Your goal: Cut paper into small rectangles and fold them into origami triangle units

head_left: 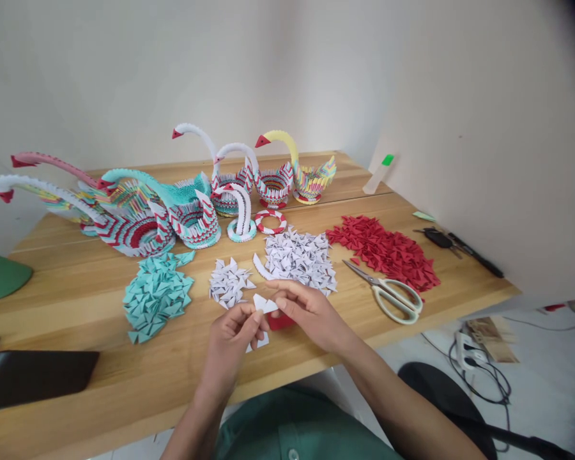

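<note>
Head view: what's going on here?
A person seated at a wooden table pinches a small folded white paper piece between the left hand and right hand. Beyond the hands lie loose teal pieces, white pieces and red pieces. Scissors lie beside the red ones, untouched. Several paper swans stand toward the back.

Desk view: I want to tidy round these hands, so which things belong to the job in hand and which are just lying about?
Likely belong:
white paper, in the left hand and right hand
white pieces
teal pieces
red pieces
scissors, perhaps
swans, seemingly of similar pieces

Likely just lying about:
key fob
pen-like tool
green-tipped strip
dark slab, far left
</note>
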`<state>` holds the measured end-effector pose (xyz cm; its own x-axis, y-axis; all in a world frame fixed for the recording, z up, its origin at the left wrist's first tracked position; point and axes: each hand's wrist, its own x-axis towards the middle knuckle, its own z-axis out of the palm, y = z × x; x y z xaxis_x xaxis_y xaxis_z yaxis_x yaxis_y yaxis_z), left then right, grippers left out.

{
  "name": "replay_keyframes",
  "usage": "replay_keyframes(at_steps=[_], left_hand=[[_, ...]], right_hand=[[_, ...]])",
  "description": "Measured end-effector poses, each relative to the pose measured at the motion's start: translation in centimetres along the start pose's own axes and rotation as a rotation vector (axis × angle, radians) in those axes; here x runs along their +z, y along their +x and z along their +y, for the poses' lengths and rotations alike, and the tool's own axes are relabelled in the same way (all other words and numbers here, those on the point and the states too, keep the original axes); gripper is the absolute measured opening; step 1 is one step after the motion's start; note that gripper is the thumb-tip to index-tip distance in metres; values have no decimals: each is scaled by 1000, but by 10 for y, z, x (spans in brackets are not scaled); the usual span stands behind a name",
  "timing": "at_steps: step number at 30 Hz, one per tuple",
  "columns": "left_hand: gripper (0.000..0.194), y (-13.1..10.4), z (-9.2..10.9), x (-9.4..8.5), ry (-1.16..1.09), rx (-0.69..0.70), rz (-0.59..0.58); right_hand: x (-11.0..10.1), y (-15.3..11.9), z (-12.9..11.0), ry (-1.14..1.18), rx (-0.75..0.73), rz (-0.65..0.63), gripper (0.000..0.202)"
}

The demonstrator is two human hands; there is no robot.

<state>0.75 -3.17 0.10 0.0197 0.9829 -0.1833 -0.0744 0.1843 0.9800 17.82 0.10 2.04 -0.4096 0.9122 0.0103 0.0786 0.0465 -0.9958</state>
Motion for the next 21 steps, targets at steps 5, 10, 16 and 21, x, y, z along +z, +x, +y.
replay_keyframes(at_steps=[5,10,16,21], left_hand=[[24,-1,2,3,69,50,49],[21,0,-4,11,-74,32,87],[22,-1,-1,8,-76,-24,61],[22,-3,1,5,-11,-9,31]], right_hand=[[6,1,-1,-103,-36,76,32],[18,2,2,77,-18,153,29],[11,-1,-1,45,-6,111,21],[11,2,0,49,50,130,25]])
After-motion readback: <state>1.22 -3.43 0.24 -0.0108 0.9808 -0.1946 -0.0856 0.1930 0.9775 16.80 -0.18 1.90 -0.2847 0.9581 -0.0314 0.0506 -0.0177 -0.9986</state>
